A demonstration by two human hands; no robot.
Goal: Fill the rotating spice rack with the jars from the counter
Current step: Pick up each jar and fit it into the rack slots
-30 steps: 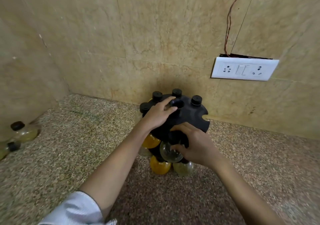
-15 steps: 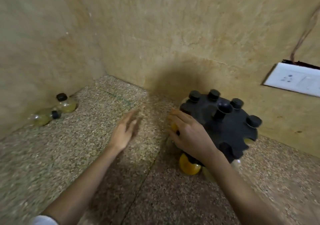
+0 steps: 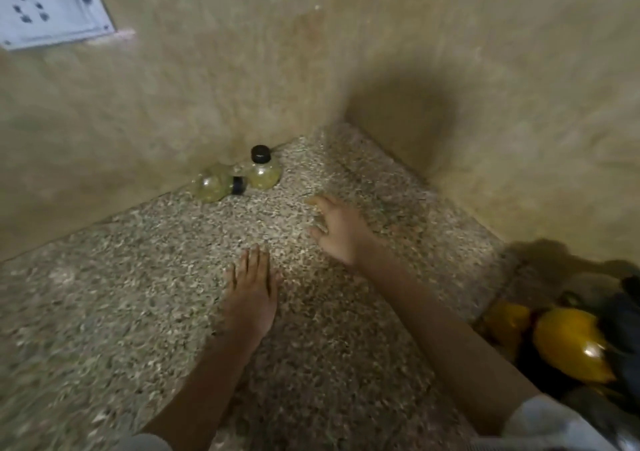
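Note:
Two small round jars with black caps and pale yellow-green contents sit by the wall at the counter's far corner. One jar (image 3: pixel 264 170) stands upright; the other jar (image 3: pixel 215 184) lies on its side, its cap touching the first. My left hand (image 3: pixel 251 290) is flat over the counter, fingers apart, holding nothing. My right hand (image 3: pixel 337 229) is stretched out toward the jars, fingers spread and empty, a short way right of them. The black spice rack (image 3: pixel 623 326) with orange jars (image 3: pixel 571 345) shows only at the right edge.
The speckled granite counter (image 3: pixel 121 312) runs into a corner of beige tiled walls (image 3: pixel 485 104). A white switch plate (image 3: pixel 48 3) is on the left wall, top left. A white sleeve cuff (image 3: pixel 554 423) shows at the bottom right.
The view has swung left, away from the rack and onto the corner jars. Both hands have left the rack and moved out over the counter toward the two jars.

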